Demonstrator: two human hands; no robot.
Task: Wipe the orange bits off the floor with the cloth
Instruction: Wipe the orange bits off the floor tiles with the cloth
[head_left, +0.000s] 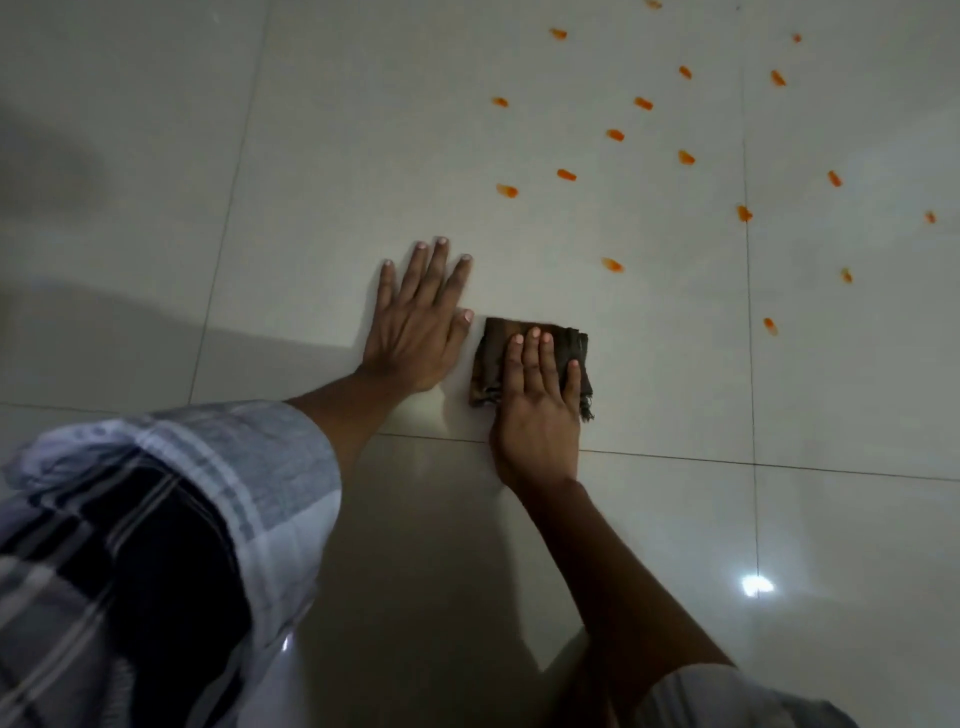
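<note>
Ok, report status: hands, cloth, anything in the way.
Left hand flat on the floor. Right hand pressing the folded brown cloth. Orange bits ahead, untouched. Path clear.

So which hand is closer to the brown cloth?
The right hand. It presses flat on top of the cloth. The left hand lies flat on the floor just beside the cloth, not touching it.

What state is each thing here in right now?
cloth: folded, flat on the floor under the right hand.
right hand: fingers straight, pressing the cloth.
left hand: flat on the floor, beside the cloth.
orange bits: scattered beyond the cloth, unwiped.
floor: glossy tiles.
</note>
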